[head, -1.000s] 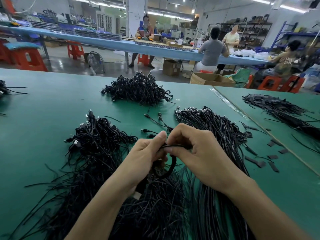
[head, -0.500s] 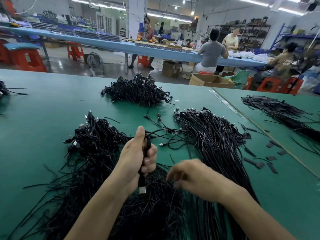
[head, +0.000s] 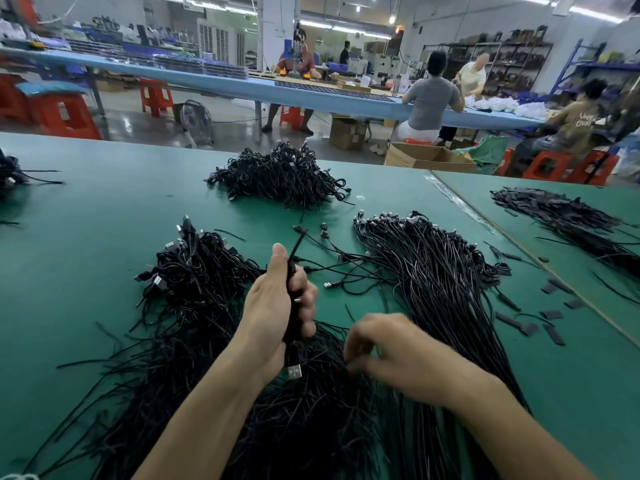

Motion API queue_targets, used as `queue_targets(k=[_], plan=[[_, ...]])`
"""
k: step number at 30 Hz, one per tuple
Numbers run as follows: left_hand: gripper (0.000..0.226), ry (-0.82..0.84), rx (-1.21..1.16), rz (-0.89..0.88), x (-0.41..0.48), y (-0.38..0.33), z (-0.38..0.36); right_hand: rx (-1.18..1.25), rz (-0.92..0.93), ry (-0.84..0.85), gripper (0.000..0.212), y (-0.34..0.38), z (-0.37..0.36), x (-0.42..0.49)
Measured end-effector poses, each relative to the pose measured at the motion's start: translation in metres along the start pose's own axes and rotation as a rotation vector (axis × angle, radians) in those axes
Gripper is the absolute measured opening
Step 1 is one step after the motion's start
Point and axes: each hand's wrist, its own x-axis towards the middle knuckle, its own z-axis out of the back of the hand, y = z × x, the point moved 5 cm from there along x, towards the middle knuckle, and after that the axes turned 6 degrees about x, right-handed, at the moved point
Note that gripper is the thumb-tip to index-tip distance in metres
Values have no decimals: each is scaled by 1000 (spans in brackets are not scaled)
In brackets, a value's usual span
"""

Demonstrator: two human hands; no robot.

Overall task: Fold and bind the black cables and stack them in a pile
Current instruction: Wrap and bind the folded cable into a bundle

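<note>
Left hand (head: 277,317) is clamped around a folded cable (head: 290,271), held upright over the green counter (head: 86,220), its plug (head: 294,371) showing below the fist. Right hand (head: 391,348) is set with curled fingers on black strands (head: 311,410) by the near edge; whether anything is pinched cannot be told. Bound cables (head: 280,174) are piled at the far edge.

Far beyond the fingers (head: 306,293), a long blue workbench (head: 346,102) crosses the hall, with red stools (head: 62,116) and a floor fan (head: 195,121) on the shiny grey floor (head: 121,126) before it. Beyond and right of the fingers stand cardboard boxes (head: 426,157) and dark shelving (head: 512,64); strip lights (head: 349,29) glow overhead beside a white pillar (head: 273,29).
</note>
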Motion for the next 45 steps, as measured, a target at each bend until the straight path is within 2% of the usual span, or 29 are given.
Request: queue_targets(k=[5, 7, 9, 12, 16, 20, 22, 25, 28, 32, 34, 36, 38, 41, 43, 45], plan=[[60, 128, 136, -53, -7, -1, -8, 543, 28, -529, 11, 16, 46, 1], [61, 159, 211, -67, -10, -2, -11, 716, 67, -667, 11, 25, 54, 2], [62, 151, 282, -95, -11, -3, -14, 772, 94, -730, 10, 34, 55, 5], [58, 137, 332, -155, -12, -6, -16, 698, 120, -680, 12, 45, 49, 9], [45, 176, 241, -209, -13, -10, -17, 574, 157, -550, 28, 53, 42, 10], [53, 195, 176, -263, -15, -16, -17, 508, 209, -385, 27, 61, 43, 7], [54, 172, 164, -299, -16, -18, -16, 567, 181, -424, 27, 60, 44, 5], [53, 168, 131, -355, -17, -21, -16, 662, 91, -598, 14, 51, 46, 0], [52, 180, 130, -385, -19, -23, -16, 669, 51, -610, 9, 47, 43, 0], [45, 211, 100, -349, -19, -20, -19, 447, 150, -610, 23, 63, 45, -3], [49, 220, 81, -311, -19, -18, -19, 338, 208, -590, 22, 72, 48, -6], [57, 210, 84, -287, -18, -18, -18, 332, 263, -529, 20, 77, 50, -8], [62, 189, 85, -281, -18, -19, -17, 358, 249, -498, 19, 75, 51, -8], [61, 152, 82, -297, -18, -19, -17, 367, 159, -604, 16, 67, 51, -10], [59, 115, 88, -303, -18, -19, -17, 296, 153, -654, 14, 67, 48, -10], [59, 71, 85, -292, -17, -19, -15, 138, 209, -612, 7, 75, 42, -11]])
